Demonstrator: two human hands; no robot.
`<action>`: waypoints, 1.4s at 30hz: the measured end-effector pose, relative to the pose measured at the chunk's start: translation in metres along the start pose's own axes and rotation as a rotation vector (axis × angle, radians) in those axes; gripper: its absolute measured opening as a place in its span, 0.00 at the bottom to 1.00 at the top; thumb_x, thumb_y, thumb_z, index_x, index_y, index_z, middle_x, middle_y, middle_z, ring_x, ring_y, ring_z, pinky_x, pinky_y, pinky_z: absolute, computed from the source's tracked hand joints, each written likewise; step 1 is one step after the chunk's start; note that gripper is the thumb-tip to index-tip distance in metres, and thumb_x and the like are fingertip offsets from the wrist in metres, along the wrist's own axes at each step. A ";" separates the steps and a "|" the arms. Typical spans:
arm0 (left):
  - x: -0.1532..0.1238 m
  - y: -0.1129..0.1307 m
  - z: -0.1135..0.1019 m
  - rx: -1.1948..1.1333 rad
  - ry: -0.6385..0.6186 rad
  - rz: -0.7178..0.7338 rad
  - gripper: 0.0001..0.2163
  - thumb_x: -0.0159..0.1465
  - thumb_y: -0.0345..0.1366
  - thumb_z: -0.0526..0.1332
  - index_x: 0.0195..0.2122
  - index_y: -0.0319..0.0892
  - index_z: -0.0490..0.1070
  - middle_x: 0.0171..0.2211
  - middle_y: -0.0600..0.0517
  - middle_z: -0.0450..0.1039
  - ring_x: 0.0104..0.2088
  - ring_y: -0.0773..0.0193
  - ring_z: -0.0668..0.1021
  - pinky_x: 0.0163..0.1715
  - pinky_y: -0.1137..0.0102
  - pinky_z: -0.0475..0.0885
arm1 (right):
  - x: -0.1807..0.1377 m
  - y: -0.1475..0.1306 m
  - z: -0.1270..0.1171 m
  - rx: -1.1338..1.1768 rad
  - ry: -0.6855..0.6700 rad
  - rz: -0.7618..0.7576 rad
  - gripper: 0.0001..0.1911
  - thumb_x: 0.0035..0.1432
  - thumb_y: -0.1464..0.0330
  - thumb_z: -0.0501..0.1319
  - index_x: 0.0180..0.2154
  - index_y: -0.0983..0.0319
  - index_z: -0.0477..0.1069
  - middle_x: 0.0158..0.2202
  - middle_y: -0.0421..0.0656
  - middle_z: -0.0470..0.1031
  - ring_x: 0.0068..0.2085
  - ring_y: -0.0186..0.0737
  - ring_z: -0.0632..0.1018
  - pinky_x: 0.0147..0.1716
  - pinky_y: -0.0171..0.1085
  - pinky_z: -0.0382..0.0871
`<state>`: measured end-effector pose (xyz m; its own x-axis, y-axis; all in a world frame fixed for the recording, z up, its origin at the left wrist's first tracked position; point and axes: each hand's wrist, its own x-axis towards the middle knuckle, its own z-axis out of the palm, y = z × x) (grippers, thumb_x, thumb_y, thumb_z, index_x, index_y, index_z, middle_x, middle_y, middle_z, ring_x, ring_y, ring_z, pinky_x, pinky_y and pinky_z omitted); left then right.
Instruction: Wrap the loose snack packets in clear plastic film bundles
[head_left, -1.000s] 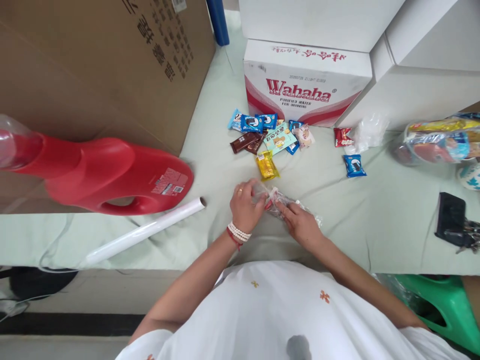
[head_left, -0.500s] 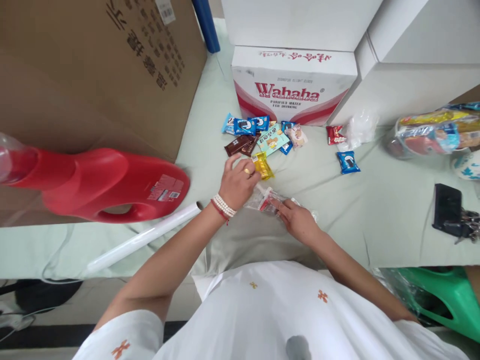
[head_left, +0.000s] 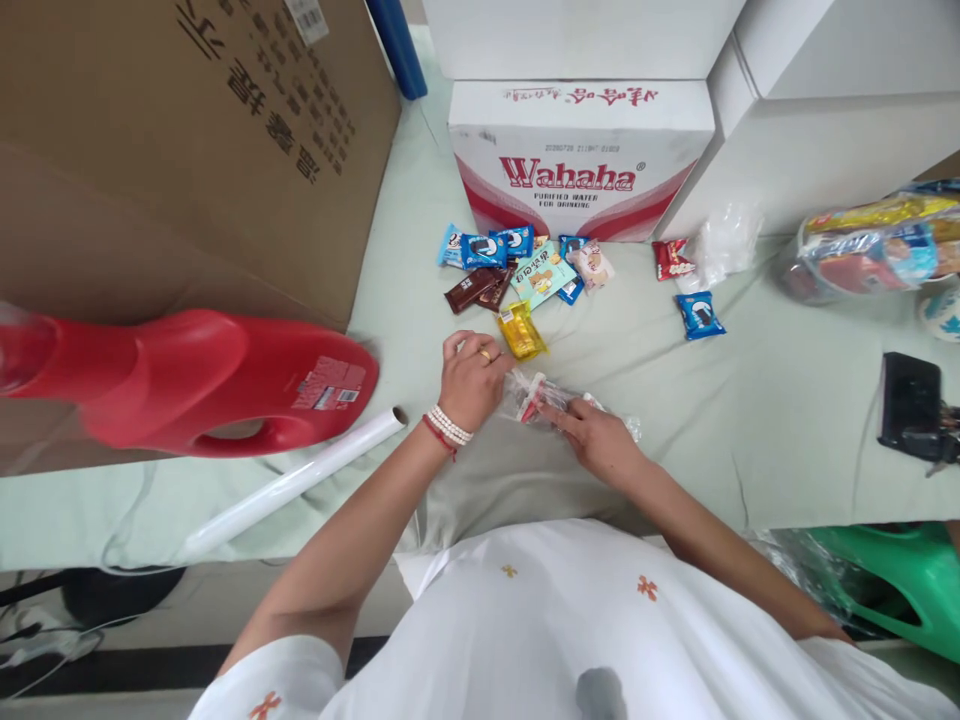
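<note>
My left hand [head_left: 474, 378] pinches the left edge of a clear plastic bag [head_left: 517, 395], its fingers curled. My right hand [head_left: 592, 430] grips the same bag from the right, index finger stretched along a red and white piece on it. What lies inside the bag is too small to make out. Just beyond my left fingers rests a yellow snack packet [head_left: 522, 330]. Behind it several wrapped snacks are heaped: a brown packet [head_left: 475, 287], a light green packet [head_left: 541, 274], blue packets [head_left: 484, 250] and a pale pink packet [head_left: 592, 264].
A Wahaba-style carton, printed "Wahaha" [head_left: 581, 165], stands behind the snacks. A red jug [head_left: 247, 380] and white tube [head_left: 300, 480] lie left, by a cardboard box [head_left: 187, 180]. Rightward are a red packet [head_left: 673, 260], crumpled plastic [head_left: 727, 245], a snack tub [head_left: 862, 255] and a black phone [head_left: 909, 400].
My left hand has moved slightly down to the bag's edge, its fingers more curled. My right hand keeps its grip. The camera view has shifted a little.
</note>
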<state>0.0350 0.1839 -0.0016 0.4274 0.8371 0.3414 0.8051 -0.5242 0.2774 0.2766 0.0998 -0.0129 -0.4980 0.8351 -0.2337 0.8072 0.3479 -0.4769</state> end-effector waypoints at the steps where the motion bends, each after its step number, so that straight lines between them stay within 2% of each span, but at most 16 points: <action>1: 0.003 -0.003 0.000 0.007 0.023 0.010 0.13 0.68 0.29 0.55 0.31 0.47 0.77 0.29 0.50 0.72 0.46 0.55 0.75 0.58 0.48 0.60 | 0.000 0.000 0.000 0.005 0.004 0.003 0.30 0.72 0.72 0.51 0.70 0.44 0.60 0.44 0.45 0.71 0.36 0.40 0.71 0.33 0.35 0.62; 3: 0.005 -0.009 -0.005 -0.008 0.087 0.003 0.11 0.67 0.29 0.55 0.33 0.47 0.76 0.31 0.49 0.73 0.47 0.54 0.74 0.56 0.48 0.61 | -0.001 0.000 0.002 0.024 0.022 0.001 0.31 0.71 0.73 0.51 0.70 0.44 0.59 0.43 0.45 0.70 0.36 0.40 0.71 0.33 0.35 0.62; 5: 0.005 -0.013 -0.012 -0.073 0.125 -0.025 0.09 0.64 0.33 0.58 0.43 0.47 0.76 0.41 0.47 0.76 0.52 0.51 0.73 0.59 0.46 0.60 | -0.002 0.001 0.005 0.045 0.042 -0.005 0.31 0.71 0.73 0.51 0.70 0.45 0.60 0.43 0.45 0.70 0.36 0.40 0.71 0.33 0.34 0.63; 7: 0.004 -0.013 -0.017 -0.145 0.066 -0.006 0.21 0.61 0.38 0.61 0.56 0.47 0.70 0.55 0.44 0.73 0.61 0.47 0.69 0.64 0.43 0.54 | -0.002 0.002 0.007 0.062 0.056 -0.015 0.31 0.71 0.73 0.51 0.70 0.46 0.60 0.42 0.45 0.70 0.36 0.40 0.71 0.33 0.34 0.63; 9: 0.004 -0.009 -0.014 -0.156 -0.052 0.056 0.27 0.60 0.37 0.63 0.62 0.48 0.66 0.57 0.45 0.72 0.65 0.46 0.66 0.68 0.41 0.47 | -0.002 0.004 0.008 0.071 0.066 -0.025 0.30 0.71 0.74 0.51 0.69 0.46 0.61 0.42 0.45 0.70 0.36 0.40 0.71 0.34 0.34 0.63; 11: 0.005 -0.005 -0.007 -0.116 -0.111 0.102 0.20 0.62 0.33 0.62 0.56 0.50 0.72 0.46 0.48 0.78 0.60 0.49 0.71 0.67 0.41 0.49 | -0.002 0.005 0.008 0.073 0.070 -0.030 0.31 0.70 0.74 0.51 0.69 0.46 0.62 0.42 0.45 0.70 0.36 0.39 0.70 0.34 0.34 0.63; 14: 0.001 -0.004 0.003 -0.072 -0.062 0.164 0.10 0.66 0.28 0.59 0.39 0.49 0.77 0.31 0.52 0.76 0.49 0.55 0.76 0.60 0.48 0.60 | -0.002 0.006 0.007 0.071 0.064 -0.032 0.31 0.70 0.74 0.52 0.69 0.45 0.62 0.43 0.44 0.70 0.36 0.39 0.70 0.34 0.34 0.63; 18: -0.019 -0.024 -0.005 -0.084 -0.070 0.231 0.12 0.65 0.24 0.58 0.35 0.50 0.76 0.34 0.54 0.77 0.52 0.58 0.76 0.61 0.49 0.62 | -0.003 0.005 0.008 0.094 0.047 -0.019 0.30 0.70 0.74 0.51 0.67 0.44 0.64 0.42 0.43 0.69 0.37 0.40 0.70 0.35 0.34 0.63; 22: -0.040 -0.045 -0.018 -0.209 -0.204 0.063 0.09 0.57 0.25 0.59 0.28 0.46 0.74 0.45 0.51 0.78 0.59 0.51 0.72 0.63 0.45 0.63 | -0.003 0.003 0.009 0.099 0.034 0.004 0.30 0.69 0.75 0.51 0.67 0.45 0.65 0.41 0.43 0.68 0.37 0.40 0.69 0.34 0.34 0.62; 25: -0.044 -0.041 -0.011 -0.296 -0.078 -0.254 0.11 0.63 0.29 0.53 0.38 0.44 0.75 0.50 0.46 0.75 0.54 0.54 0.75 0.52 0.53 0.74 | -0.003 0.002 0.007 0.087 0.024 -0.005 0.31 0.67 0.77 0.51 0.66 0.47 0.67 0.42 0.44 0.68 0.37 0.40 0.69 0.34 0.34 0.62; 27: -0.042 -0.029 0.000 -0.294 0.012 -0.437 0.14 0.69 0.34 0.49 0.47 0.43 0.73 0.49 0.43 0.74 0.49 0.55 0.76 0.48 0.55 0.75 | -0.002 0.001 0.005 0.083 0.029 -0.020 0.31 0.67 0.77 0.51 0.65 0.48 0.68 0.42 0.44 0.68 0.37 0.41 0.68 0.35 0.34 0.63; 29: -0.038 -0.014 0.009 -0.240 0.014 -0.523 0.13 0.69 0.43 0.54 0.46 0.42 0.74 0.47 0.41 0.74 0.50 0.51 0.74 0.49 0.51 0.73 | -0.002 0.002 0.005 0.094 0.035 -0.030 0.30 0.68 0.76 0.51 0.65 0.48 0.69 0.42 0.44 0.68 0.36 0.39 0.67 0.36 0.34 0.64; 31: -0.034 0.000 0.011 -0.195 -0.072 -0.564 0.12 0.62 0.47 0.65 0.37 0.43 0.76 0.47 0.40 0.74 0.52 0.45 0.71 0.50 0.49 0.70 | -0.002 0.003 0.006 0.130 0.041 -0.035 0.29 0.68 0.76 0.51 0.65 0.48 0.68 0.41 0.43 0.67 0.35 0.38 0.67 0.36 0.33 0.65; 35: -0.032 0.015 -0.007 -0.315 -0.271 -0.538 0.09 0.57 0.40 0.65 0.26 0.44 0.68 0.34 0.49 0.73 0.39 0.56 0.74 0.41 0.61 0.71 | -0.006 0.008 0.012 0.228 0.080 -0.055 0.29 0.69 0.76 0.49 0.64 0.49 0.69 0.39 0.43 0.65 0.36 0.39 0.67 0.39 0.35 0.66; 38: -0.027 0.025 -0.028 -0.547 -0.296 -0.645 0.10 0.59 0.40 0.62 0.26 0.45 0.63 0.21 0.59 0.64 0.24 0.66 0.69 0.29 0.70 0.66 | -0.008 0.011 0.017 0.274 0.094 -0.083 0.27 0.69 0.75 0.49 0.63 0.50 0.72 0.38 0.43 0.64 0.37 0.40 0.67 0.39 0.36 0.65; 42: -0.015 0.057 -0.036 -0.903 -0.305 -0.798 0.12 0.58 0.41 0.65 0.27 0.45 0.61 0.17 0.61 0.64 0.19 0.68 0.69 0.24 0.72 0.65 | -0.004 0.010 0.021 0.309 0.117 -0.115 0.24 0.70 0.74 0.49 0.56 0.54 0.78 0.38 0.44 0.66 0.38 0.41 0.67 0.42 0.38 0.66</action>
<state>0.0601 0.1359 0.0417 0.1240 0.9102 -0.3953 0.3648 0.3286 0.8712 0.2798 0.0909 -0.0340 -0.5258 0.8475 -0.0729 0.6049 0.3123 -0.7325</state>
